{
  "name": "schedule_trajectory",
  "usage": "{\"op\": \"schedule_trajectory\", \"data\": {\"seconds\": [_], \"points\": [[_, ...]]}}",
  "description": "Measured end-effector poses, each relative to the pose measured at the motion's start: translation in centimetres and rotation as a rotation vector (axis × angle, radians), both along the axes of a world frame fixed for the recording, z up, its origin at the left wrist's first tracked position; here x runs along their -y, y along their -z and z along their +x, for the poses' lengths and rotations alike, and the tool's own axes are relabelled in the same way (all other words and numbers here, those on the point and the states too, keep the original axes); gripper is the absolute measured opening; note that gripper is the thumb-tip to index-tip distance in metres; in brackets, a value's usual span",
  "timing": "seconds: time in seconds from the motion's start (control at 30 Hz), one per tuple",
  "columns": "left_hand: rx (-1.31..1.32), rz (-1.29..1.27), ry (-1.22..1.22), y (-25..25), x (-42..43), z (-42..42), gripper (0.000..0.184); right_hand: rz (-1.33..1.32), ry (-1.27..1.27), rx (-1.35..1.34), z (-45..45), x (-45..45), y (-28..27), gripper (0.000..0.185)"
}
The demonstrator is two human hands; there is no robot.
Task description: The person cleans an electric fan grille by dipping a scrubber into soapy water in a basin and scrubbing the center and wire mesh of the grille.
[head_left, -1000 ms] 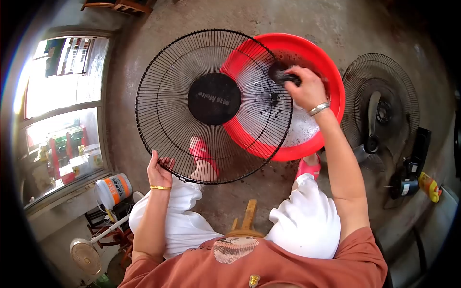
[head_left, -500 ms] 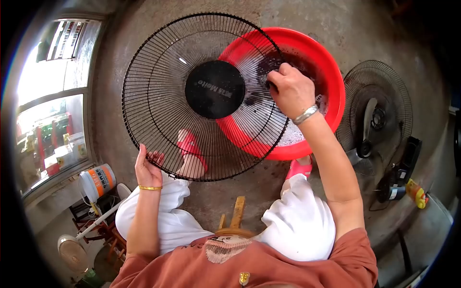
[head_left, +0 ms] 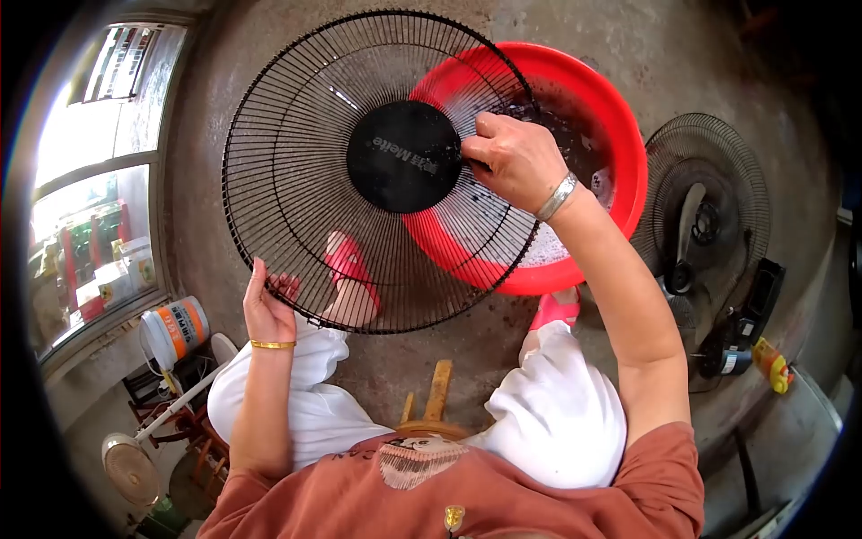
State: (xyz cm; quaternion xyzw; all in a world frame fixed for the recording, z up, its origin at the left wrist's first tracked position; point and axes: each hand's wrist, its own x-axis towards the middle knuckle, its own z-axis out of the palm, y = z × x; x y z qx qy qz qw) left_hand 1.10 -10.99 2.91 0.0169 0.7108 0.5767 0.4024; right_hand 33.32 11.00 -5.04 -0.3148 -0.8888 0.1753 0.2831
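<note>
A round black wire fan guard (head_left: 296, 216), with a solid dark hub disc (head_left: 404, 156) at its centre, is tilted up in front of me. My left hand (head_left: 269, 301) grips its lower left rim, fingers behind the wires and thumb at the edge. Over the wires just right of the hub, my right hand (head_left: 516, 157) is closed around something small and dark, mostly hidden by the fingers. The guard's right part overlaps a red basin (head_left: 636, 171) holding dark water and white suds.
A second fan guard (head_left: 763, 193) with fan blades lies on the floor at right, near a black fan base (head_left: 759, 301) and a yellow bottle (head_left: 772, 364). A white bucket (head_left: 180, 332) and small fan (head_left: 132, 467) stand at left. A wooden stool (head_left: 437, 391) is under me.
My right hand has moved left across the wires, from the guard's right side to beside the hub. The guard has shifted slightly up, with my left hand still on its rim.
</note>
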Motion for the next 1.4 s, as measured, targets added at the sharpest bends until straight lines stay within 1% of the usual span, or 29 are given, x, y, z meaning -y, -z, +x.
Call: {"op": "schedule_trajectory", "data": {"seconds": [0.07, 0.1, 0.17, 0.2, 0.23, 0.33, 0.4, 0.47, 0.57, 0.6, 0.7, 0.8, 0.87, 0.93, 0.97, 1.0, 1.07, 1.13, 1.23, 1.27, 1.33, 1.4], "points": [[-0.002, -0.005, -0.042, -0.2, -0.6, 0.3, 0.022, 0.006, 0.029, 0.095, 0.6, -0.1, -0.8, 0.006], [-0.010, 0.014, -0.025, -0.3, -0.8, 0.5, 0.021, 0.085, 0.131, 0.207, 1.1, -0.3, -0.7, 0.009], [-0.027, 0.042, 0.002, -0.6, -0.9, 0.9, 0.020, 0.022, 0.217, 0.089, 2.5, -0.3, -0.4, 0.004], [-0.025, 0.047, 0.002, -0.4, -0.8, 0.7, 0.019, -0.001, 0.264, 0.033, 2.8, -0.1, -0.8, 0.004], [-0.023, 0.048, 0.003, -0.2, -0.6, 0.5, 0.019, -0.031, 0.251, -0.013, 2.8, 0.1, -1.1, 0.008], [-0.019, 0.039, -0.009, -0.4, -1.1, 1.0, 0.020, -0.044, 0.064, -0.058, 1.3, 0.7, -0.7, 0.009], [-0.012, 0.038, -0.013, -0.3, -0.8, 0.6, 0.020, -0.051, 0.096, -0.107, 0.3, 1.3, 0.2, 0.010], [0.002, 0.013, -0.023, -0.1, -0.2, 0.3, 0.022, -0.125, 0.054, -0.105, 0.7, 1.2, 0.7, 0.009], [0.000, -0.019, -0.019, 0.0, -0.5, 0.3, 0.025, -0.014, 0.016, 0.093, 2.1, 0.3, 0.3, 0.007], [-0.011, -0.018, -0.014, -0.3, -0.7, 0.5, 0.025, 0.007, 0.069, 0.158, 2.8, 0.1, 0.2, 0.006], [-0.020, -0.003, -0.004, -0.4, -0.8, 0.9, 0.024, -0.100, 0.203, -0.021, 3.5, 0.6, -0.6, 0.006], [0.010, -0.007, 0.006, -0.2, -0.6, 0.4, 0.024, -0.090, 0.111, -0.053, 1.6, 1.5, -0.6, 0.008], [0.020, -0.025, -0.022, -0.3, -0.5, 0.3, 0.023, -0.113, 0.134, -0.116, 0.9, 1.8, 0.9, 0.009], [0.027, -0.017, -0.010, -0.4, -0.4, 0.1, 0.023, -0.170, 0.114, -0.066, 1.6, 1.3, 0.3, 0.008], [0.032, -0.010, 0.000, -0.4, -0.4, 0.0, 0.023, -0.136, 0.128, -0.015, 2.3, 1.0, 0.6, 0.008], [0.039, -0.002, 0.013, -0.4, -0.6, 0.0, 0.023, -0.100, 0.144, 0.037, 3.3, 0.4, 1.2, 0.007], [0.028, 0.009, 0.009, -1.3, -1.1, 0.3, 0.023, -0.155, 0.351, 0.048, 5.6, -0.5, 3.7, 0.006], [0.046, 0.027, 0.038, -1.3, -0.9, -0.4, 0.022, -0.264, 0.590, 0.004, 8.0, -1.4, 7.1, 0.013], [0.010, 0.053, 0.024, -1.3, -0.7, -1.9, 0.021, -0.301, 0.802, 0.068, 10.0, -1.4, 11.2, 0.025], [-0.015, 0.057, 0.017, -1.6, -0.8, -2.2, 0.020, -0.345, 0.798, 0.080, 10.0, -1.1, 12.3, 0.031], [-0.054, 0.065, 0.020, -2.3, -1.2, -2.3, 0.020, -0.399, 0.778, 0.145, 9.3, -0.5, 14.3, 0.033], [-0.108, 0.071, 0.013, -2.6, -1.4, -2.2, 0.020, -0.365, 0.712, 0.313, 8.2, 0.5, 16.2, 0.035]]}}
